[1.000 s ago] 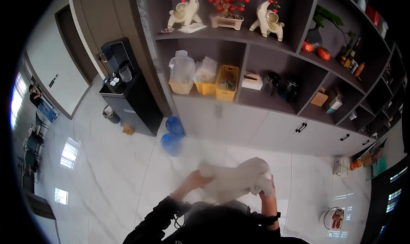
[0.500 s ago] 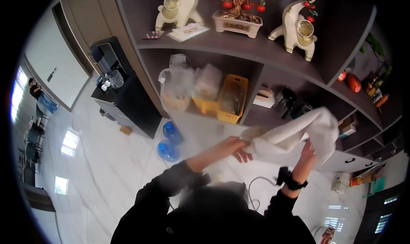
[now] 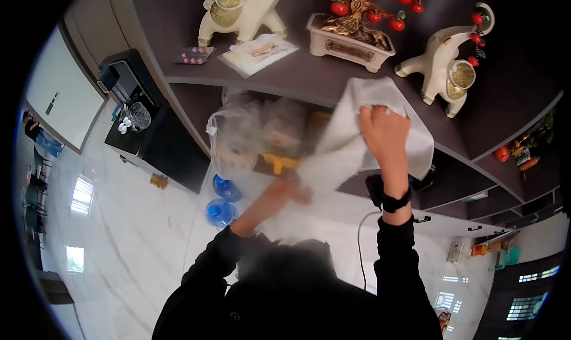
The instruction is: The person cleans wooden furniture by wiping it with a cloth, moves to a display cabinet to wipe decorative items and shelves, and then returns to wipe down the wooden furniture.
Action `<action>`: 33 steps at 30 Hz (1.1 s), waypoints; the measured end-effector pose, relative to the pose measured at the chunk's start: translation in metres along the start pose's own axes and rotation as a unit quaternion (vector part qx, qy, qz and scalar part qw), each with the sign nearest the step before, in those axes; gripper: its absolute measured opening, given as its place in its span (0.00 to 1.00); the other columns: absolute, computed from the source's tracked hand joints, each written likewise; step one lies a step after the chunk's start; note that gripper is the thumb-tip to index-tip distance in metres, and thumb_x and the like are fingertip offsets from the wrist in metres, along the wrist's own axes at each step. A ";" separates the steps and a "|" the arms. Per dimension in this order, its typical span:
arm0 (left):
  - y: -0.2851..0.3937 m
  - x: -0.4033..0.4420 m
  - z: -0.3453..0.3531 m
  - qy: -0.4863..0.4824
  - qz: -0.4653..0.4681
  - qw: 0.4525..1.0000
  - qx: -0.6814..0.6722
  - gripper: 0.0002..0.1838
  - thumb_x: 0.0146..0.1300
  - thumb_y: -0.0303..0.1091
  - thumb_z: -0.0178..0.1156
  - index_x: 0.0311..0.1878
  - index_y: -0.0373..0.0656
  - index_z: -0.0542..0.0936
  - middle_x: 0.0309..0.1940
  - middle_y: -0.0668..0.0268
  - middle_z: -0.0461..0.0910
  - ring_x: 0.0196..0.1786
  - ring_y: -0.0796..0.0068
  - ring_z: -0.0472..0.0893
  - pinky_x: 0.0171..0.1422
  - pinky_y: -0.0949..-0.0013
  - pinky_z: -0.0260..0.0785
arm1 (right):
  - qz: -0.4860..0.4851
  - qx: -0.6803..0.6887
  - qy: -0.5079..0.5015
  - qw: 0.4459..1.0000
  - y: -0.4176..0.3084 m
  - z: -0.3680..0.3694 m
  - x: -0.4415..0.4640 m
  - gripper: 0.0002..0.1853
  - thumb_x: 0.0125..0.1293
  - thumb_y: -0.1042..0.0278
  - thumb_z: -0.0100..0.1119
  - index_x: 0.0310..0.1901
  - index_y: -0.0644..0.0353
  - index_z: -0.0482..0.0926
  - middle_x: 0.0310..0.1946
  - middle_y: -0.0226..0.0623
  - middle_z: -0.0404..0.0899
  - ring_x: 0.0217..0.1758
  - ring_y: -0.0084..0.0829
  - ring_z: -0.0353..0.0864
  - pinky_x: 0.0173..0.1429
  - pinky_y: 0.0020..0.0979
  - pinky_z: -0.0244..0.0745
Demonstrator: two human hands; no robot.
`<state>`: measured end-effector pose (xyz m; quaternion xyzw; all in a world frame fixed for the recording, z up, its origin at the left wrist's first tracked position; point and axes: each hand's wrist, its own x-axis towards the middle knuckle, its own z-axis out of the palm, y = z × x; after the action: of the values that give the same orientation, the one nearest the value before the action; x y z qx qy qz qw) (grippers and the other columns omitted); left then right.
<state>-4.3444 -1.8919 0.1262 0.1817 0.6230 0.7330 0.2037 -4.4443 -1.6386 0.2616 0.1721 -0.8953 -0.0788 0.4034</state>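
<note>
A white cloth (image 3: 345, 140) stretches diagonally between my two hands in front of the shelf unit. My right hand (image 3: 385, 135), wearing a black wrist strap, is closed on its upper part, just below the shelf board. Lower and to the left, my left hand (image 3: 279, 196) grips the other end, its fingers blurred by motion. Behind the cloth, the lower compartment holds a clear plastic bag (image 3: 232, 138) and a yellow basket (image 3: 279, 163), which the cloth partly hides.
Above stand two white elephant figurines (image 3: 250, 13) (image 3: 443, 63), a potted ornament tree (image 3: 351, 45), a paper packet (image 3: 259, 53) and a blister pack (image 3: 194, 55). Two blue water bottles (image 3: 221, 212) stand on the floor. Left is a black drinks machine (image 3: 131, 81); a person (image 3: 41, 135) is far left.
My right hand has risen and moved left with the cloth, up to the shelf edge. My left hand has shifted left. The view has moved closer to the shelf.
</note>
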 end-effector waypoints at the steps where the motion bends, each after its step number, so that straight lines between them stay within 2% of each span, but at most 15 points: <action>1: -0.007 -0.007 -0.027 0.018 0.037 0.998 -0.042 0.17 0.77 0.37 0.46 0.42 0.32 0.77 0.42 0.51 0.86 0.50 0.64 0.85 0.62 0.63 0.73 | 0.003 0.024 0.007 1.000 -0.021 0.003 0.016 0.09 0.63 0.62 0.55 0.28 0.53 0.79 0.19 0.36 0.77 0.20 0.40 0.80 0.28 0.46 0.73; 3: 0.009 -0.038 -0.053 0.163 0.036 0.986 0.026 0.18 0.78 0.38 0.44 0.47 0.31 0.77 0.41 0.50 0.86 0.51 0.62 0.85 0.62 0.65 0.72 | 0.015 0.084 0.030 0.996 -0.060 0.003 0.039 0.13 0.62 0.60 0.56 0.23 0.55 0.80 0.15 0.35 0.77 0.18 0.38 0.79 0.38 0.49 0.77; 6: 0.016 -0.083 -0.084 0.266 0.080 0.960 0.024 0.20 0.75 0.40 0.47 0.52 0.31 0.78 0.39 0.52 0.86 0.48 0.63 0.86 0.55 0.67 0.75 | 0.001 0.168 0.062 0.984 -0.110 0.003 0.054 0.19 0.65 0.56 0.56 0.20 0.58 0.81 0.09 0.40 0.75 0.14 0.37 0.77 0.65 0.50 0.70; 10: 0.042 -0.086 -0.124 0.302 0.016 0.953 0.002 0.20 0.71 0.39 0.49 0.50 0.29 0.81 0.40 0.55 0.85 0.41 0.67 0.86 0.46 0.68 0.76 | -0.011 0.146 0.057 0.988 -0.143 0.022 0.080 0.19 0.64 0.55 0.57 0.21 0.59 0.83 0.09 0.39 0.75 0.14 0.35 0.77 0.65 0.56 0.69; 13: 0.031 -0.086 -0.125 0.331 0.045 0.942 -0.018 0.22 0.71 0.40 0.46 0.50 0.31 0.81 0.44 0.58 0.84 0.39 0.67 0.82 0.44 0.65 0.74 | 0.003 0.183 0.040 0.982 -0.157 0.019 0.079 0.18 0.62 0.55 0.59 0.24 0.60 0.85 0.15 0.43 0.81 0.23 0.37 0.83 0.68 0.58 0.67; 14: 0.032 -0.078 -0.124 0.370 0.033 0.928 -0.024 0.21 0.71 0.40 0.46 0.50 0.31 0.81 0.44 0.57 0.83 0.39 0.67 0.82 0.43 0.66 0.74 | -0.004 0.172 0.079 0.982 -0.157 0.022 0.078 0.17 0.61 0.55 0.60 0.25 0.60 0.86 0.21 0.44 0.83 0.30 0.39 0.85 0.69 0.57 0.66; 15: 0.022 -0.077 -0.134 0.325 0.060 0.943 0.036 0.22 0.72 0.41 0.47 0.49 0.30 0.81 0.42 0.58 0.83 0.38 0.67 0.82 0.40 0.68 0.73 | -0.011 0.160 0.118 0.980 -0.156 0.025 0.077 0.17 0.60 0.55 0.60 0.26 0.60 0.87 0.26 0.45 0.85 0.37 0.42 0.87 0.70 0.57 0.65; 17: 0.008 -0.067 -0.149 0.348 -0.003 0.918 0.191 0.25 0.73 0.46 0.46 0.56 0.31 0.78 0.50 0.56 0.81 0.49 0.63 0.82 0.52 0.63 0.75 | -0.010 0.175 0.107 0.979 -0.148 0.023 0.074 0.17 0.58 0.54 0.61 0.25 0.60 0.87 0.28 0.44 0.86 0.40 0.42 0.87 0.71 0.55 0.66; 18: 0.004 -0.057 -0.148 0.362 0.048 0.929 0.060 0.26 0.74 0.47 0.46 0.59 0.32 0.76 0.54 0.55 0.79 0.54 0.62 0.80 0.57 0.61 0.72 | -0.005 0.188 0.092 0.978 -0.144 0.020 0.072 0.17 0.57 0.54 0.62 0.25 0.60 0.87 0.28 0.43 0.86 0.41 0.43 0.87 0.70 0.54 0.66; 20: 0.000 -0.039 -0.143 0.371 0.135 0.896 -0.204 0.29 0.74 0.49 0.45 0.64 0.33 0.71 0.61 0.54 0.76 0.64 0.59 0.75 0.68 0.56 0.67 | 0.013 0.214 0.075 0.974 -0.131 0.014 0.066 0.18 0.56 0.53 0.63 0.24 0.60 0.87 0.28 0.43 0.87 0.41 0.43 0.87 0.70 0.51 0.68; 23: 0.014 -0.021 -0.127 0.271 0.191 0.914 -0.233 0.30 0.76 0.49 0.42 0.69 0.34 0.66 0.69 0.52 0.69 0.73 0.57 0.66 0.78 0.53 0.55 | 0.054 0.179 0.043 0.981 -0.094 0.004 0.045 0.19 0.55 0.51 0.63 0.23 0.61 0.87 0.26 0.42 0.86 0.38 0.42 0.87 0.68 0.48 0.70; 24: 0.019 -0.011 -0.114 0.287 0.209 0.902 -0.247 0.27 0.77 0.45 0.42 0.68 0.34 0.67 0.66 0.53 0.71 0.70 0.57 0.69 0.77 0.53 0.57 | 0.069 0.156 0.026 0.985 -0.078 0.002 0.035 0.19 0.55 0.50 0.63 0.23 0.61 0.87 0.25 0.42 0.86 0.37 0.41 0.87 0.68 0.47 0.71; 28: 0.013 0.026 -0.069 0.310 0.254 0.913 -0.072 0.23 0.77 0.40 0.45 0.65 0.32 0.69 0.54 0.53 0.75 0.57 0.60 0.75 0.64 0.59 0.64 | 0.103 0.099 0.067 0.987 -0.004 -0.004 -0.005 0.22 0.56 0.47 0.61 0.22 0.60 0.87 0.23 0.41 0.85 0.33 0.40 0.86 0.64 0.48 0.73; 31: 0.043 0.055 0.003 0.293 0.270 0.915 0.055 0.15 0.76 0.30 0.49 0.58 0.31 0.76 0.42 0.55 0.78 0.41 0.63 0.77 0.48 0.66 0.67 | 0.127 0.095 0.122 0.980 0.052 -0.002 -0.036 0.23 0.56 0.46 0.60 0.20 0.60 0.86 0.20 0.41 0.83 0.30 0.41 0.85 0.61 0.49 0.74; 33: 0.069 0.082 0.067 0.302 0.303 0.891 0.153 0.13 0.75 0.27 0.50 0.54 0.30 0.79 0.41 0.54 0.79 0.38 0.63 0.78 0.45 0.67 0.69 | 0.142 0.094 0.111 0.979 0.083 -0.006 -0.056 0.24 0.57 0.47 0.59 0.18 0.60 0.85 0.15 0.41 0.80 0.30 0.42 0.85 0.61 0.48 0.73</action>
<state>-4.3849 -1.8024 0.2063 0.1604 0.6737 0.6740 -0.2572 -4.4255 -1.5403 0.2501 0.0880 -0.8636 0.0834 0.4893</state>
